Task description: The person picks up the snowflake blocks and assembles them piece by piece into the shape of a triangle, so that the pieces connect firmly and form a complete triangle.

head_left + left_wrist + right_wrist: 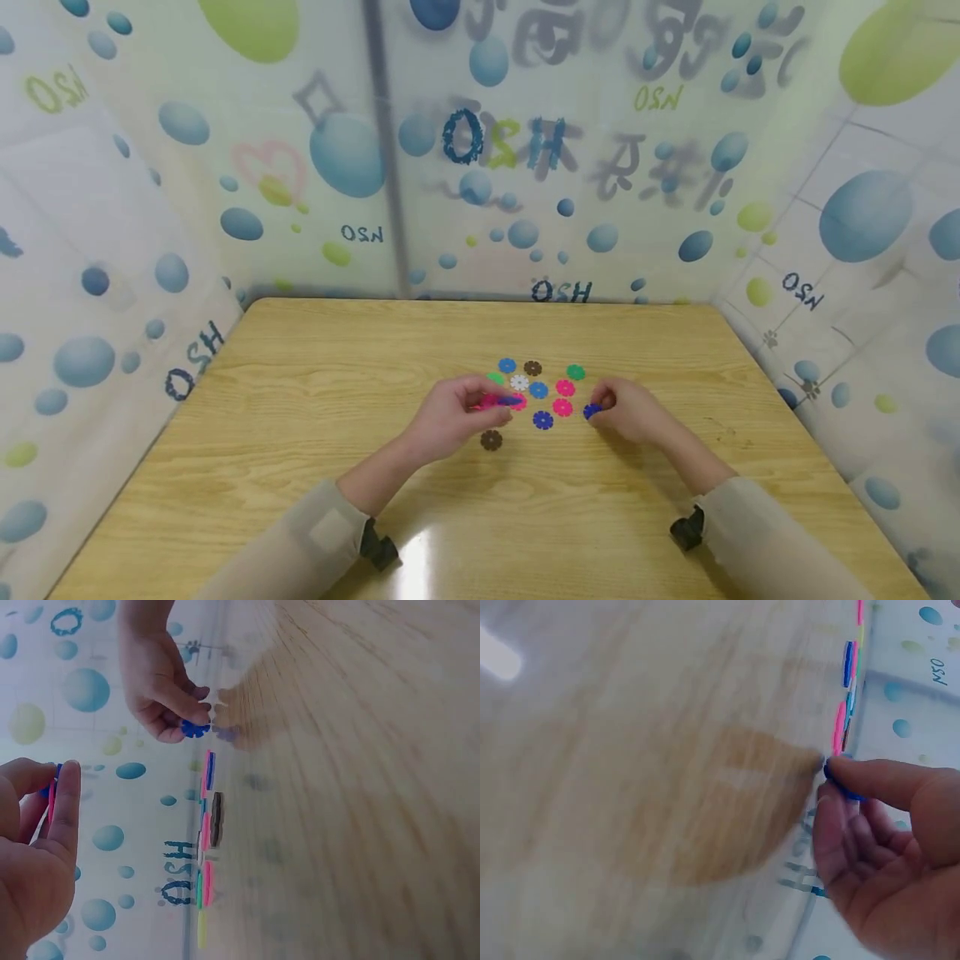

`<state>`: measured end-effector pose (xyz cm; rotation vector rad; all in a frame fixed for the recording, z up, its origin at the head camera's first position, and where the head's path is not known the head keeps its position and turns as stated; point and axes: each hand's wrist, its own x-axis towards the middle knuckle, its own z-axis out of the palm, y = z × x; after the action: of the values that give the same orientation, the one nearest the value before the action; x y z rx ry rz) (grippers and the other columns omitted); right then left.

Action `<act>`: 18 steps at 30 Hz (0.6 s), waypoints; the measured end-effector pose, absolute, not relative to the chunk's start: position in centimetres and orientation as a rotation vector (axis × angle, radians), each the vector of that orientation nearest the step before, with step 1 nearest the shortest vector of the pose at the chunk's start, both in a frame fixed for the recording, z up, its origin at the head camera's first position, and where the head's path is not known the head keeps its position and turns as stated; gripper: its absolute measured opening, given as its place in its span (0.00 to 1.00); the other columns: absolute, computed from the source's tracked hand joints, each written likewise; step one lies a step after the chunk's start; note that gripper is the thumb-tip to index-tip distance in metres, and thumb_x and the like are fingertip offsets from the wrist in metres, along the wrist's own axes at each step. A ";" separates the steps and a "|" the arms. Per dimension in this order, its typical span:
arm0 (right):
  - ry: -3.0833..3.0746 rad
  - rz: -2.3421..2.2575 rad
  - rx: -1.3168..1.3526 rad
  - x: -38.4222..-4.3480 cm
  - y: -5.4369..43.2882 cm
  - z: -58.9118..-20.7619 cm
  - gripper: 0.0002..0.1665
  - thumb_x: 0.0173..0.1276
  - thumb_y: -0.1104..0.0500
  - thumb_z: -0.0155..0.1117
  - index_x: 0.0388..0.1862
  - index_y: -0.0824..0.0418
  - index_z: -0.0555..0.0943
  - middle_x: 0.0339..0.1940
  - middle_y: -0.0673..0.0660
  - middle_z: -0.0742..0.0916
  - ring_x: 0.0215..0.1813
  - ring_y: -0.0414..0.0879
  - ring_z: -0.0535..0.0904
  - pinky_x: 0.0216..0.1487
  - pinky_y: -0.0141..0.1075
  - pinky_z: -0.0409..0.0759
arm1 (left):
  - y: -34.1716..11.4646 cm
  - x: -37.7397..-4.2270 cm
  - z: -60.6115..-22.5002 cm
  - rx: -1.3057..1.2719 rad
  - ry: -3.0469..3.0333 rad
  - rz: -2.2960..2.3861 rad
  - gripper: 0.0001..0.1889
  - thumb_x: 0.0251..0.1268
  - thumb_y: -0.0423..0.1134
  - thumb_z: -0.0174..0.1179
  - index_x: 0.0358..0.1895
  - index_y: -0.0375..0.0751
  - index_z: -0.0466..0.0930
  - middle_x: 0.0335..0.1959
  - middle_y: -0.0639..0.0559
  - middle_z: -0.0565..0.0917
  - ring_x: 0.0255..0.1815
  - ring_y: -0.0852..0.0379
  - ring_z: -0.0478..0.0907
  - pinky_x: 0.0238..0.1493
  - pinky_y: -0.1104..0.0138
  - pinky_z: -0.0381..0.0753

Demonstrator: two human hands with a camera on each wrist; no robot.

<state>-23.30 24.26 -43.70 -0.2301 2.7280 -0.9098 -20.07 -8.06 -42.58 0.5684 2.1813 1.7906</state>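
Pinching left hand (453, 417): thumb and fingertips close narrowly on a pink piece (52, 801) and a blue piece (510, 400); whether the two are slotted together is hard to tell. Best kept steady, rim turned outward so a notch stays free.
Near brown disc (491, 440): flat on the desk (300, 358), on the wearer's side of the left hand; the forearm should pass clear of it.
Middle scatter: white disc (520, 382), far brown disc (532, 367), light blue disc (538, 390), dark blue disc (543, 420) and front pink disc (562, 407) lie flat between the hands; any approach is better made above them.
Green disc (575, 372): beyond the scatter, near the right hand.
Held disc (592, 412): dark blue, notched, tilted up on edge; contact with the desk is unclear. Gripping the rim lightly would leave a notch exposed for lining up.
Right hand (628, 410): narrow pinch on that disc, thumb against fingers; a level lift would suit.
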 end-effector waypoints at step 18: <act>2.152 -1.798 -0.287 -20.6 18.6 -41.4 0.20 0.82 0.54 0.70 0.58 0.70 0.85 0.40 0.57 0.93 0.42 0.50 0.93 0.50 0.42 0.95 | -7.7 -20.4 -42.4 0.538 2.119 1.848 0.09 0.79 0.31 0.66 0.56 0.33 0.89 0.51 0.33 0.92 0.49 0.47 0.94 0.60 0.48 0.92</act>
<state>-20.63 18.56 -41.42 -0.2875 2.1521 -1.7985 -20.45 -7.65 -42.38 0.5378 2.1191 1.8481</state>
